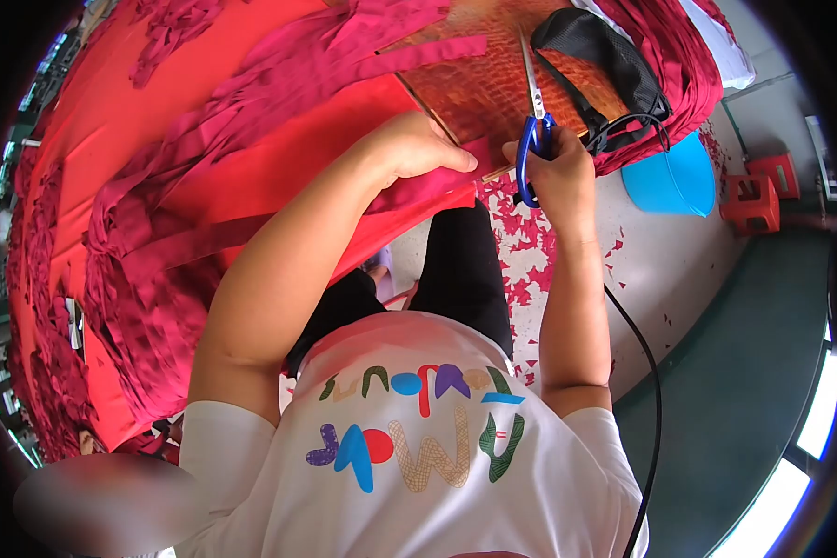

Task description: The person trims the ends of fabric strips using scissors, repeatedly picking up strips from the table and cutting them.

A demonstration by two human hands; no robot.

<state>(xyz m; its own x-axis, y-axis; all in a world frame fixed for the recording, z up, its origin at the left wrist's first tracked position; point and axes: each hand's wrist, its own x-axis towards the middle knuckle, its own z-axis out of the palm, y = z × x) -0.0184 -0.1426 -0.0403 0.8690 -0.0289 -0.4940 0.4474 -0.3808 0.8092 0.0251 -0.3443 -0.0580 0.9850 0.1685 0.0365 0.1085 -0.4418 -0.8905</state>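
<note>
My left hand (423, 149) is closed at the table's near edge, its thumb pressed over a dark red fabric strip (405, 192); the fingers underneath are hidden. My right hand (565, 177) grips scissors (529, 160) by their blue handles. The metal blades point away from me over the brown patterned tabletop (474, 88), and they look nearly closed. A small gap separates the scissors from my left fingertips. More dark red strips (279, 79) lie in a long pile beyond my left arm, on bright red cloth (288, 135).
A black mesh bag (600, 60) lies on the table beside bundled dark red fabric (684, 65). Right of the table stand a blue bucket (674, 177) and red stools (751, 202). Red scraps (527, 246) litter the floor. A black cable (656, 372) runs past my right arm.
</note>
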